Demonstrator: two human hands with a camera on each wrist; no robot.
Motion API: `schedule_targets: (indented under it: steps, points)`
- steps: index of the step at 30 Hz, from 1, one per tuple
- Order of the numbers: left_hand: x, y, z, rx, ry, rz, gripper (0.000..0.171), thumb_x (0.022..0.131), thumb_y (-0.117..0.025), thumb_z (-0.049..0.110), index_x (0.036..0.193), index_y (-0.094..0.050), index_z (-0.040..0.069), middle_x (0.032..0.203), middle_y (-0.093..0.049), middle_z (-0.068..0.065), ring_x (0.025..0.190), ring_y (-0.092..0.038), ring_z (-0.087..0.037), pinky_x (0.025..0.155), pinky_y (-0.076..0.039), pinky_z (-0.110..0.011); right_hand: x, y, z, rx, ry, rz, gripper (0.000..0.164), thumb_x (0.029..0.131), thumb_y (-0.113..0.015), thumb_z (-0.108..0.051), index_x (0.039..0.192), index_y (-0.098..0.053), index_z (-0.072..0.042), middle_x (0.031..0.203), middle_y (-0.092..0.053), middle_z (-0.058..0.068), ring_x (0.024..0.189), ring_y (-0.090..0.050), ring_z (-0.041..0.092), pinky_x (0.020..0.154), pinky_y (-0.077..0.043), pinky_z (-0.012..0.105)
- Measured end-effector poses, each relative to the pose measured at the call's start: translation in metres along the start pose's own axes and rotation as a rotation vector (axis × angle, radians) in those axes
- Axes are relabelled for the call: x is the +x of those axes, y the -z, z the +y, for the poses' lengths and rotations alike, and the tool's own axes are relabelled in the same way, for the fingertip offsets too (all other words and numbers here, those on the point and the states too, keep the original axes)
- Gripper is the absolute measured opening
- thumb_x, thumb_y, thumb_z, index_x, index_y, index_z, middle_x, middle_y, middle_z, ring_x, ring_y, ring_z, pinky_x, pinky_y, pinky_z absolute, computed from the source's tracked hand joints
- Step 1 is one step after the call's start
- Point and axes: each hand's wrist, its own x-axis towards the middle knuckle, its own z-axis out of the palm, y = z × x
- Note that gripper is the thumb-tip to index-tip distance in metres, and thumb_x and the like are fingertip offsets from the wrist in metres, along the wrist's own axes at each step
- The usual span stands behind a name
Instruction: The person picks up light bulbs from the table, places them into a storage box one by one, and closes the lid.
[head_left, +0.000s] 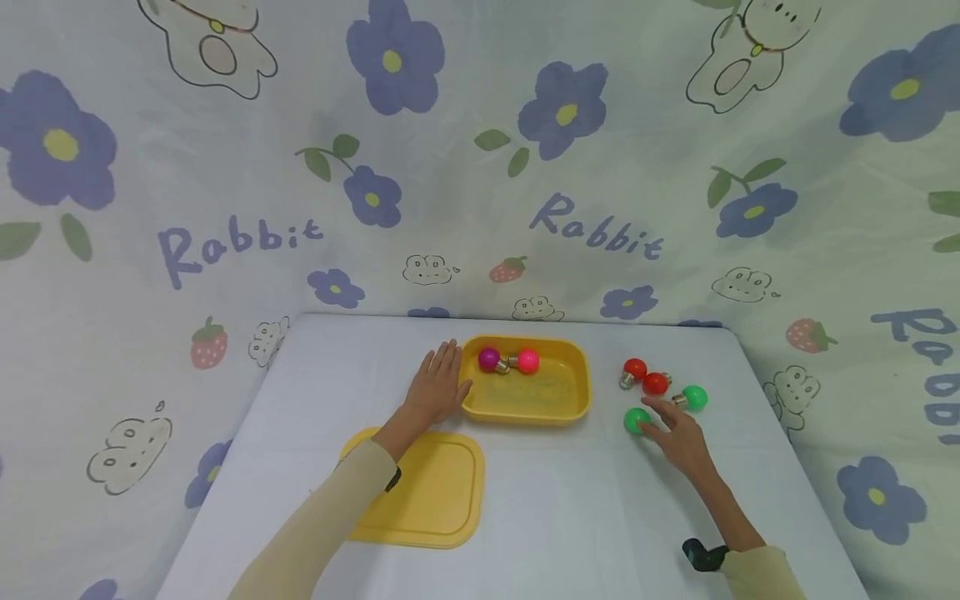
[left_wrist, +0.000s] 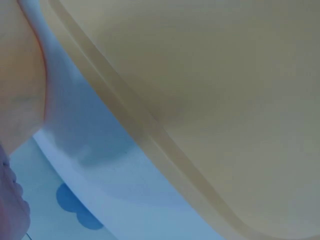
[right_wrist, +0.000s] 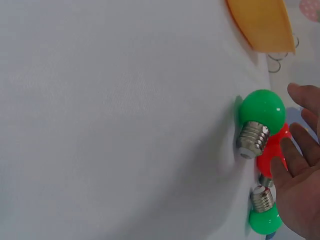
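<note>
In the head view my left hand (head_left: 437,383), fingers straight, lies against the left side of a yellow plastic box (head_left: 525,417). Inside the box are a purple bulb (head_left: 489,359) and a pink bulb (head_left: 528,361). My right hand (head_left: 681,435) reaches over a green light bulb (head_left: 635,421), thumb and fingers spread around it. In the right wrist view that green bulb (right_wrist: 262,111) has a silver screw base, and a gap shows between it and the fingers. Beyond the hand lie two red bulbs (head_left: 656,383) and another green bulb (head_left: 696,397).
A flat yellow lid (head_left: 431,492) lies on the white table (head_left: 555,508) under the left forearm, and its edge fills much of the left wrist view. Behind the table hangs a cloth (head_left: 465,183) printed with flowers and rabbits.
</note>
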Motion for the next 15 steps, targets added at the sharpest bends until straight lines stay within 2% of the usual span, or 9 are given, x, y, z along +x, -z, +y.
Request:
schedule_targets:
  steps: [15]
  points:
    - [-0.001,-0.001,-0.001,-0.021,-0.003,0.015,0.072,0.107,-0.035,0.044,0.156,-0.020,-0.006,0.163,-0.015,-0.021,0.150,-0.012,-0.034,0.121,-0.010,-0.047,-0.001,-0.008,0.017,-0.024,-0.013,0.016,0.050,0.092,-0.072,-0.012,0.137,-0.055,0.002,0.138,-0.055,0.025,0.133,-0.044,0.045,0.104,-0.040,0.053]
